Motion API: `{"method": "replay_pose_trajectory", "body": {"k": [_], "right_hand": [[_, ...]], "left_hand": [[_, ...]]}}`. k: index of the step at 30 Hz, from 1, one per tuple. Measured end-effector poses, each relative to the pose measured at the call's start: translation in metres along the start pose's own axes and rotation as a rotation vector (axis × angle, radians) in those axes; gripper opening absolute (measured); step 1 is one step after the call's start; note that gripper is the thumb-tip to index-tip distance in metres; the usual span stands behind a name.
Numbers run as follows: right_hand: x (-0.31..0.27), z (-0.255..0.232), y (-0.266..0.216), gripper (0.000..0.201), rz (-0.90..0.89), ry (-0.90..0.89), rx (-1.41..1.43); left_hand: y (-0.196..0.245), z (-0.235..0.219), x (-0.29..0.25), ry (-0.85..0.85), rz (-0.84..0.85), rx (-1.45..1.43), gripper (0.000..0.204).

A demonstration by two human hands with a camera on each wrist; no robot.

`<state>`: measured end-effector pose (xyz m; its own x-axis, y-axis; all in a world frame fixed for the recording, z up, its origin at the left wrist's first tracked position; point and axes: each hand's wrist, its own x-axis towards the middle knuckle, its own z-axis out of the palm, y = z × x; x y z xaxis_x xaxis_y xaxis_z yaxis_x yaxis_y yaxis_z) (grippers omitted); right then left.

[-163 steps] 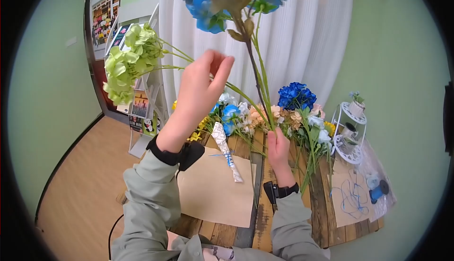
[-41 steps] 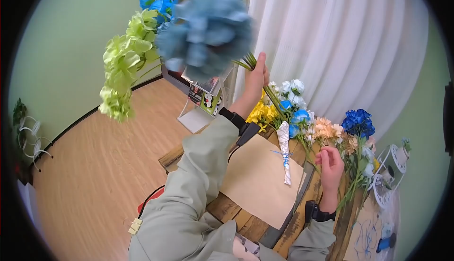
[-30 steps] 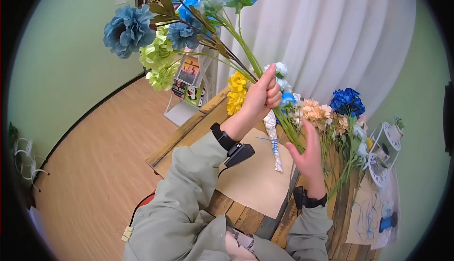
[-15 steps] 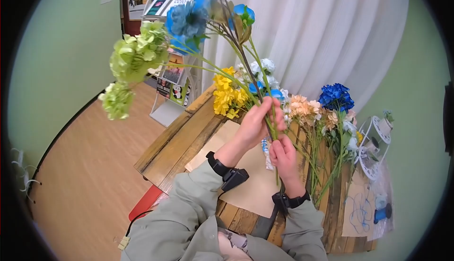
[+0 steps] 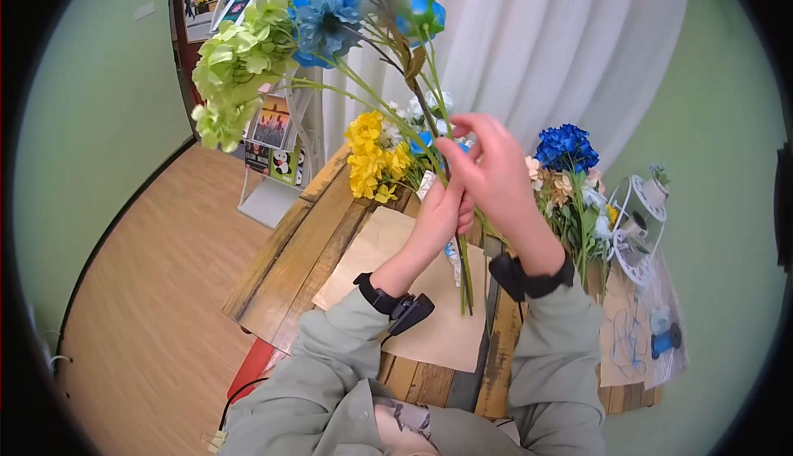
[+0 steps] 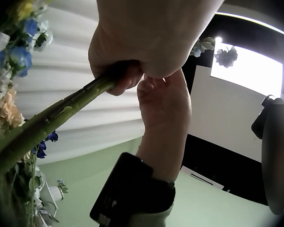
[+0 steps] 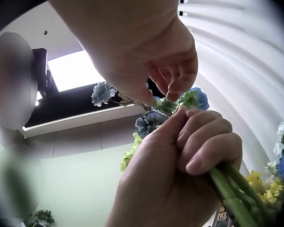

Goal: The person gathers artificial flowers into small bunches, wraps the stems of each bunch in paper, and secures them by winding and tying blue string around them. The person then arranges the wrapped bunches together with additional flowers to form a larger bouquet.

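Note:
My left hand [image 5: 438, 220] grips the bundled green and dark stems [image 6: 57, 112] in front of my chest, their cut ends pointing down over the brown paper [image 5: 413, 328]. Fanned out at the top left are green hydrangeas [image 5: 248, 59], a dusty-blue flower [image 5: 326, 26] and bright blue flowers [image 5: 421, 16]. Just above the left hand, my right hand [image 5: 500, 179] is beside the stems, fingers loosely bent and thumb apart from them in the right wrist view; whether it touches a stem is unclear. A white patterned wrap [image 5: 453, 266] lies partly hidden behind the stems.
Yellow flowers [image 5: 372, 163] lie at the wooden table's back left, dark blue ones [image 5: 567, 149] at its back right. A white rack [image 5: 634, 266] holds spools. Nearby is a blue spool [image 5: 666, 340] beside tangled blue cord. A magazine stand [image 5: 273, 200] stands behind left.
My right hand has left the stems below the left hand and risen above it. The left hand has lowered slightly, still gripping the bundle. Earlier, the bunch was swung left with the right hand off it.

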<state>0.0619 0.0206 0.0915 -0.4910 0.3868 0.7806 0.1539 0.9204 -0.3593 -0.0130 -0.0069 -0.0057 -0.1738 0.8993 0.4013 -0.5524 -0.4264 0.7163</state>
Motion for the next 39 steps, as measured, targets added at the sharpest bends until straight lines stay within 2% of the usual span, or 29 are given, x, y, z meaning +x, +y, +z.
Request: {"method": "replay_pose_trajectory", "body": {"k": [1, 4, 7, 8, 10, 11, 13, 15, 17, 19, 20, 21, 22, 23, 24, 25, 26, 27, 29, 31, 32, 34, 35, 37, 38, 39], "right_hand": [[0.007, 0.005, 0.003, 0.022, -0.059, -0.044, -0.116], [0.018, 0.009, 0.011, 0.021, -0.082, -0.123, -0.07], [0.013, 0.014, 0.011, 0.019, -0.049, -0.041, -0.132], [0.012, 0.012, 0.008, 0.019, -0.053, -0.044, -0.135], [0.011, 0.007, 0.0, 0.018, 0.166, -0.002, 0.038], [0.013, 0.005, 0.001, 0.018, 0.165, -0.004, 0.034], [0.019, -0.002, 0.007, 0.017, 0.073, 0.26, 0.269], [0.023, -0.009, 0.005, 0.016, 0.106, 0.227, 0.387], [0.026, -0.008, 0.0, 0.016, 0.104, 0.043, 0.551], [0.028, 0.002, -0.006, 0.016, 0.123, -0.029, 0.478], [0.028, 0.009, -0.007, 0.017, 0.058, -0.121, 0.413], [0.028, 0.016, -0.009, 0.018, -0.007, -0.212, 0.345], [0.027, 0.021, -0.015, 0.02, -0.089, -0.262, 0.266], [0.025, 0.024, -0.02, 0.02, -0.088, -0.262, 0.269], [0.02, 0.026, -0.023, 0.021, -0.17, -0.2, 0.205], [0.017, 0.027, -0.026, 0.021, -0.251, -0.138, 0.142], [0.013, 0.025, -0.018, 0.03, -0.357, -0.027, -0.021], [0.006, 0.019, -0.015, 0.03, -0.363, -0.03, -0.014], [-0.02, 0.006, -0.012, 0.037, -0.137, 0.031, -0.018], [-0.053, 0.01, 0.017, 0.041, 0.016, -0.191, 0.167], [-0.071, 0.016, 0.028, 0.041, 0.015, -0.197, 0.171], [-0.093, 0.022, 0.036, 0.037, 0.279, -0.591, 0.415], [-0.097, 0.021, 0.033, 0.037, 0.293, -0.589, 0.412], [-0.107, 0.018, 0.024, 0.034, 0.624, -0.598, 0.576], [-0.112, 0.02, 0.031, 0.025, 0.641, -0.56, 0.604], [-0.115, 0.021, 0.038, 0.025, 0.671, -0.544, 0.602]], "left_hand": [[0.0, 0.0, 0.0, -0.004, -0.006, 0.003, 0.033], [0.004, -0.002, -0.001, 0.034, -0.027, 0.016, 0.029], [0.007, -0.002, -0.001, -0.023, -0.024, 0.022, 0.028], [0.008, 0.0, -0.001, -0.053, 0.024, 0.062, 0.028], [0.006, 0.001, -0.001, -0.083, 0.072, 0.098, 0.028], [0.004, -0.001, 0.0, -0.123, 0.104, 0.071, 0.028], [0.005, -0.002, 0.0, -0.161, 0.139, 0.039, 0.029], [0.011, -0.003, -0.003, -0.127, 0.142, -0.053, 0.033], [0.012, -0.007, -0.002, -0.123, 0.155, -0.058, 0.037], [0.012, -0.008, -0.002, -0.232, 0.078, -0.061, 0.038], [0.013, -0.002, -0.004, -0.153, 0.002, -0.025, 0.041], [0.012, -0.001, -0.004, -0.15, 0.003, -0.025, 0.041], [0.012, -0.001, -0.005, -0.072, -0.038, -0.071, 0.041], [0.011, -0.001, -0.007, 0.006, -0.08, -0.118, 0.042], [0.013, -0.001, -0.006, 0.09, -0.107, -0.074, 0.045], [0.017, -0.004, -0.007, 0.091, -0.106, -0.071, 0.045], [0.022, -0.009, -0.009, 0.045, -0.057, -0.097, 0.046], [0.028, -0.013, -0.01, 0.002, -0.005, -0.124, 0.046], [0.042, -0.017, -0.009, -0.015, 0.03, -0.186, 0.049], [0.048, -0.022, -0.009, -0.026, 0.044, -0.203, 0.049], [0.048, -0.024, -0.007, -0.091, 0.09, -0.255, 0.05], [0.053, -0.022, -0.007, -0.062, 0.11, -0.263, 0.05], [0.052, -0.018, -0.007, -0.041, 0.119, -0.276, 0.049], [0.052, -0.021, -0.005, 0.012, 0.117, -0.278, 0.048], [0.053, -0.023, -0.004, 0.028, 0.142, -0.271, 0.048], [0.055, -0.025, -0.004, 0.043, 0.166, -0.26, 0.048]]}}
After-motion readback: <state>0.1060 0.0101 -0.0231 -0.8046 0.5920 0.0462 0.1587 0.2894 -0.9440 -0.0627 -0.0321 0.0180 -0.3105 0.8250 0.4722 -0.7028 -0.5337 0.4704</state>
